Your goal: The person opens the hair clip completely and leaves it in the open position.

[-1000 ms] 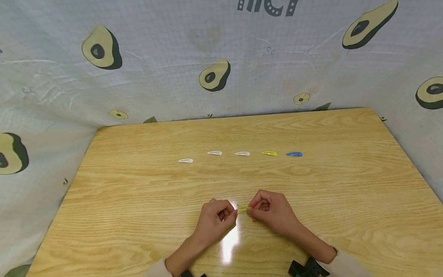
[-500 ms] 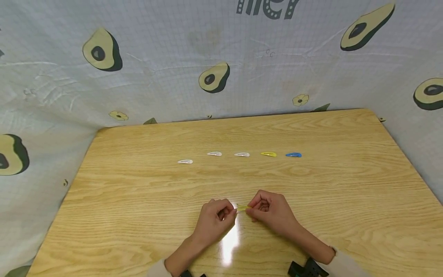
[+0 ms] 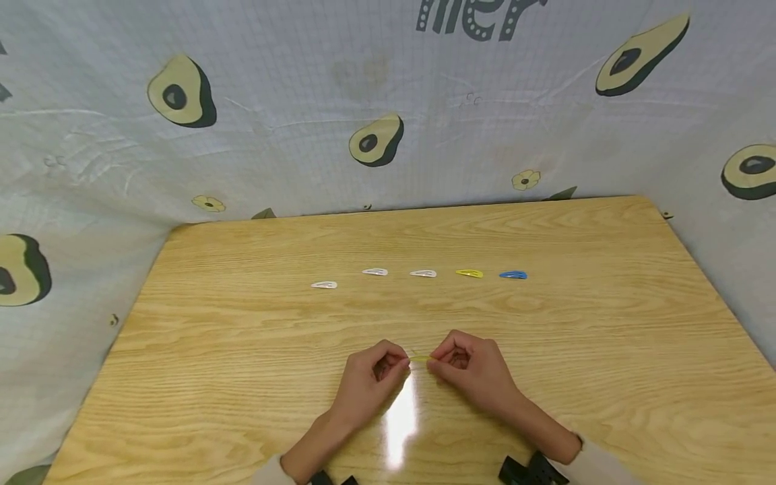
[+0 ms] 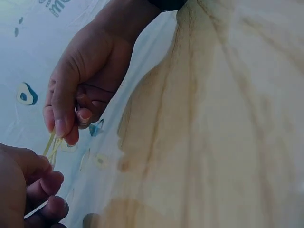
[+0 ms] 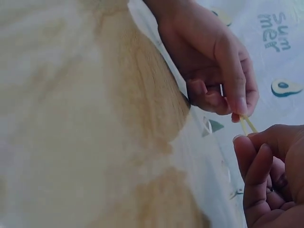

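A yellow snap hair clip (image 3: 419, 358) is stretched between my two hands, above the wooden table. My left hand (image 3: 371, 380) pinches one end between thumb and forefinger. The other end is pinched by the thumb and forefinger of my right hand (image 3: 475, 370). In the left wrist view the parts of the clip (image 4: 53, 146) stand spread apart; the right wrist view also shows the clip (image 5: 247, 124) as two splayed strips. Fingertips cover both of its ends.
Farther back on the table (image 3: 242, 350) lies a row of hair clips: several white ones, among them the leftmost white clip (image 3: 324, 285), then another yellow clip (image 3: 469, 273) and a blue clip (image 3: 513, 275). Behind the table hangs an avocado-print cloth (image 3: 291, 87).
Both hands have shifted slightly up and left in the head view, still pinching the yellow hair clip, which now shows as a thinner line. The row of clips stays in place on the table.
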Demonstrator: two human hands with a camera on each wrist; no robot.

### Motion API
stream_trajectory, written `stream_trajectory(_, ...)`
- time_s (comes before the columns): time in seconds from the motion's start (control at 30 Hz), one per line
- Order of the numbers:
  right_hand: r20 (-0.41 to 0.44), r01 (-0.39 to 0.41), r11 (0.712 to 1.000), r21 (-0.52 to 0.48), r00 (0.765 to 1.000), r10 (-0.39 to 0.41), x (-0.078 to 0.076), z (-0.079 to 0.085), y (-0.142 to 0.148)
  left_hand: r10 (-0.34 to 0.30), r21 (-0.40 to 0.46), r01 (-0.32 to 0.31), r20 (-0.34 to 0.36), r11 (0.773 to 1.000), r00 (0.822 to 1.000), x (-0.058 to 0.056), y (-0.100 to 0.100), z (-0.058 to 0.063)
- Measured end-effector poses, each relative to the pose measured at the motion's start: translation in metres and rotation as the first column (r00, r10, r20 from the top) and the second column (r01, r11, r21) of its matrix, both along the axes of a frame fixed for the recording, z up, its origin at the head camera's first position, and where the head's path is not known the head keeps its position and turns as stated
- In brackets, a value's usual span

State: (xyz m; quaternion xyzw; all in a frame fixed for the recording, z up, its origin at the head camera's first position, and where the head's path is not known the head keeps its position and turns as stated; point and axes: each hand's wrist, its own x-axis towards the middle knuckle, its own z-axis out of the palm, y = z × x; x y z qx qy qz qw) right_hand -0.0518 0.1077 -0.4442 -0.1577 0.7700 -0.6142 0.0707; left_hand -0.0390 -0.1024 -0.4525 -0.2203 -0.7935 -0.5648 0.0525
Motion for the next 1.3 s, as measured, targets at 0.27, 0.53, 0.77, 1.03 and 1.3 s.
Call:
stream_trajectory(0.27,-0.113,-0.012,1.000,0.024,0.993,0.015,-0.012,0.007,-0.016,0.046,0.004,-0.046,-0.046,0.999,0.998,-0.005,-0.017,0.006)
stream_trajectory(0.53,-0.135,-0.030,1.000,0.008,0.990,0.031,-0.024,0.014,-0.039,0.109,-0.016,-0.112,-0.150,0.994,0.983,-0.013,-0.036,0.015)
stream_trajectory(0.77,-0.131,-0.036,0.999,-0.010,0.991,0.034,-0.032,0.023,-0.058,0.145,-0.006,-0.149,-0.191,0.989,0.971,-0.021,-0.053,0.019)
stream_trajectory(1.03,-0.121,-0.064,0.995,-0.071,0.991,0.055,-0.042,0.025,-0.081,0.243,-0.019,-0.251,-0.189,0.968,0.951,-0.025,-0.071,0.031)
stream_trajectory(1.3,-0.081,-0.076,0.988,-0.135,0.995,0.065,-0.051,0.026,-0.107,0.302,-0.021,-0.313,-0.216,0.949,0.929,-0.028,-0.093,0.033)
